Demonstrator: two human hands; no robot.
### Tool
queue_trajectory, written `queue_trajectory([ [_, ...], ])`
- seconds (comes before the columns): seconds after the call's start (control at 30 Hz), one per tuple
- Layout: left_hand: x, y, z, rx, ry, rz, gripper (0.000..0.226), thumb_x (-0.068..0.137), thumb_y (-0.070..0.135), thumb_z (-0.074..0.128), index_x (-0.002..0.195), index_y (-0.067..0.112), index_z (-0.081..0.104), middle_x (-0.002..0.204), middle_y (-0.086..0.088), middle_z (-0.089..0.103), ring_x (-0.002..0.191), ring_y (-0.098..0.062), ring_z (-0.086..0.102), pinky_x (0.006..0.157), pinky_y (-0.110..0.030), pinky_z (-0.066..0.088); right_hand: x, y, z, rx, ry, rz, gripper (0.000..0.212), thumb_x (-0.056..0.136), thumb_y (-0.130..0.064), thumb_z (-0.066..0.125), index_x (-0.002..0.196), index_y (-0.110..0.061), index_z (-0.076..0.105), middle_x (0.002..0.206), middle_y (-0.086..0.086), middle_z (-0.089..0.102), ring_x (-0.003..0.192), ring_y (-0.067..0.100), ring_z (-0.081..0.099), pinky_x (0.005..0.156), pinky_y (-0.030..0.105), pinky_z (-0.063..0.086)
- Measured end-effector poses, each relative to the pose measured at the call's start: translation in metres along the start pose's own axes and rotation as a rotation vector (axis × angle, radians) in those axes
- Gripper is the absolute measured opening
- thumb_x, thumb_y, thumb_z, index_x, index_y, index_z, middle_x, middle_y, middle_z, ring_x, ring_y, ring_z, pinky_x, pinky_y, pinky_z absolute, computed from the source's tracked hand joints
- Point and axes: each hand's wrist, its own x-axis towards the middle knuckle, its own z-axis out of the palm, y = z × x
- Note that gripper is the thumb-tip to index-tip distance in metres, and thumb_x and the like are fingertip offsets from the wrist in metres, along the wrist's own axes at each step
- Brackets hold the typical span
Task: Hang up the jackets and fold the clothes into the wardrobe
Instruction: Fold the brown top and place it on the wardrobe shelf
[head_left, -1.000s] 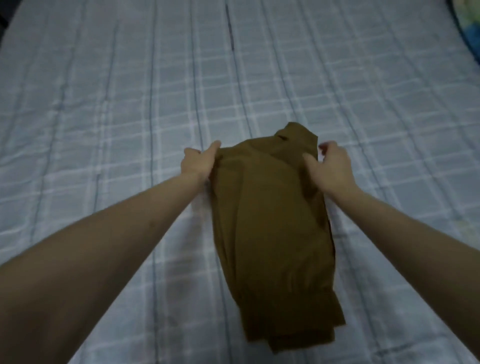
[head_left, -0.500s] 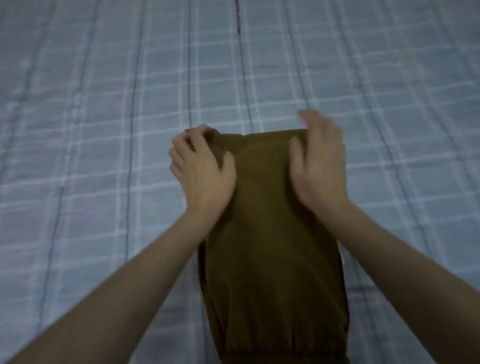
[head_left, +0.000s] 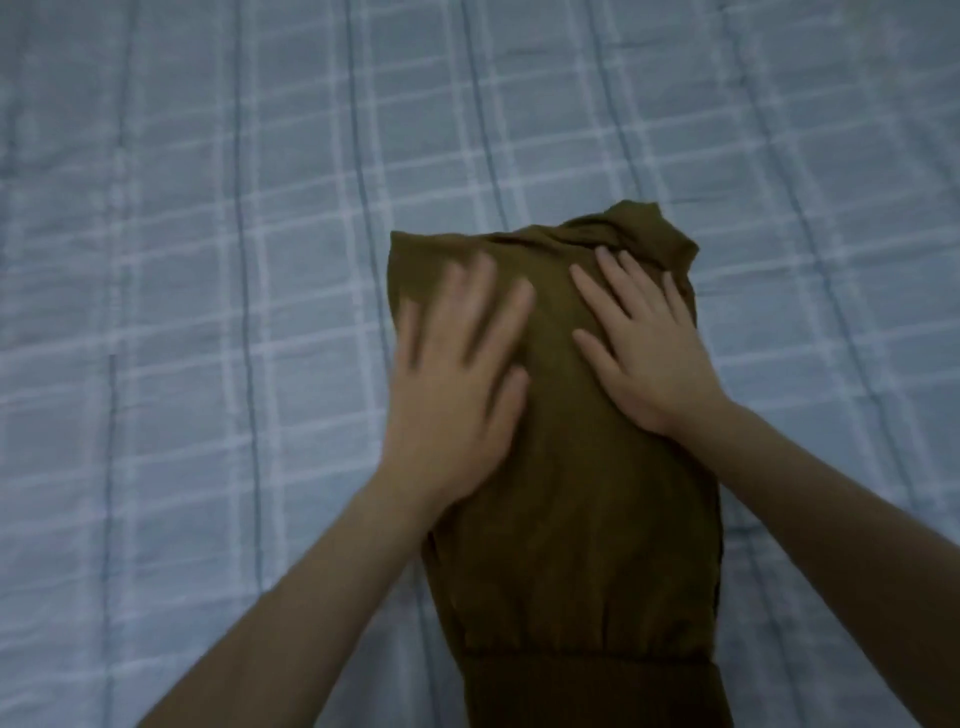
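Observation:
A folded olive-brown garment (head_left: 576, 530) lies lengthwise on the bed, its ribbed hem toward me at the bottom edge and a bunched corner at its far right. My left hand (head_left: 457, 379) lies flat on the garment's far left part, fingers spread and blurred by motion. My right hand (head_left: 644, 343) presses flat on the far right part, fingers straight and pointing away from me. Neither hand grips the cloth.
The bed is covered by a pale blue checked quilt (head_left: 208, 312) that fills the whole view on all sides of the garment. No wardrobe or other clothes are in sight.
Both hands let go of the garment's far edge and now lie flat on top of it. The far end has been laid down, and the view has moved closer.

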Motion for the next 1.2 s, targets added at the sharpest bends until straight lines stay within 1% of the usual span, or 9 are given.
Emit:
queue_trajectory([
  [0.17,-0.02,0.005,0.017,-0.076,-0.247,-0.037,0.05,0.101,0.045,0.026,0.145,0.029,0.042,0.157,-0.001,0.03,0.146,-0.021,0.022,0.117,-0.048,0.018,0.026,-0.002,-0.035,0.252,0.27,0.133,0.048,0.085,-0.014,0.049,0.133,-0.017,0.052,0.135,0.005,0.054,0.125,0.024,0.046,0.109,0.042,0.03],
  [0.3,0.045,-0.012,-0.012,-0.101,0.034,-0.196,0.049,0.083,0.026,0.05,0.132,0.018,0.052,0.145,-0.008,0.042,0.135,-0.027,0.035,0.114,-0.044,0.025,0.071,0.0,-0.062,-0.099,-0.276,0.048,0.063,0.079,-0.02,0.06,0.14,-0.022,0.042,0.143,0.007,0.043,0.134,0.026,0.036,0.115,0.055,0.003],
  [0.4,0.095,-0.045,-0.025,0.044,-0.34,-0.252,0.071,0.079,0.035,0.061,0.144,0.022,0.036,0.149,-0.005,0.037,0.139,-0.026,0.03,0.118,-0.046,0.012,0.092,-0.001,-0.079,-0.254,-0.423,0.053,0.039,0.08,-0.032,0.07,0.115,-0.02,0.055,0.115,0.007,0.055,0.11,0.03,0.05,0.105,0.053,0.03],
  [0.5,0.118,-0.055,-0.047,0.089,-0.591,-0.211,0.048,0.079,0.036,0.07,0.123,0.023,0.055,0.12,-0.004,0.059,0.115,-0.027,0.052,0.097,-0.04,0.04,0.084,-0.01,-0.103,-0.191,-0.38,-0.036,0.02,0.081,-0.025,0.071,0.093,-0.02,0.056,0.09,0.004,0.056,0.086,0.026,0.051,0.079,0.04,0.045],
  [0.57,0.112,-0.047,-0.072,0.047,-0.533,-0.141,0.012,0.08,0.026,0.068,0.089,0.026,0.06,0.088,0.002,0.061,0.095,-0.026,0.058,0.075,-0.036,0.047,0.063,-0.019,-0.123,-0.105,-0.301,-0.108,0.018,0.08,-0.017,0.069,0.086,-0.021,0.053,0.079,0.0,0.054,0.078,0.025,0.052,0.068,0.037,0.043],
  [0.67,0.065,-0.014,-0.115,0.007,-0.366,-0.012,0.018,0.075,0.018,0.061,0.072,0.025,0.044,0.066,0.009,0.045,0.076,-0.025,0.052,0.062,-0.034,0.043,0.0,-0.027,-0.149,-0.025,-0.125,-0.229,0.03,0.074,-0.011,0.07,0.096,-0.017,0.051,0.083,0.002,0.056,0.079,0.029,0.055,0.065,0.035,0.039],
  [0.83,-0.078,0.046,-0.138,-0.099,-0.48,0.13,0.028,0.078,0.025,0.063,0.092,0.032,0.039,0.095,0.006,0.061,0.09,-0.023,0.062,0.066,-0.035,0.048,-0.151,-0.042,-0.14,-0.071,-0.075,-0.406,0.025,0.077,-0.027,0.05,0.101,-0.019,0.051,0.086,0.007,0.059,0.075,0.027,0.057,0.063,0.035,0.046],
  [1.03,-0.178,0.095,-0.092,0.102,-0.948,0.151,0.048,0.092,0.046,0.053,0.129,0.02,0.035,0.123,-0.002,0.05,0.1,-0.029,0.061,0.072,-0.035,0.041,-0.262,-0.044,-0.088,-0.207,-0.648,-0.204,0.054,0.07,-0.044,0.053,0.123,-0.037,0.045,0.109,-0.01,0.049,0.093,0.014,0.058,0.079,0.034,0.048],
  [1.2,-0.157,0.088,-0.082,-0.147,-0.231,0.147,0.031,0.096,0.043,0.039,0.113,0.024,0.056,0.112,0.003,0.055,0.1,-0.018,0.051,0.082,-0.036,0.046,-0.228,-0.074,-0.088,0.065,0.014,-0.056,0.04,0.084,-0.027,0.038,0.115,-0.014,0.06,0.112,0.006,0.058,0.1,0.027,0.055,0.083,0.038,0.046],
])
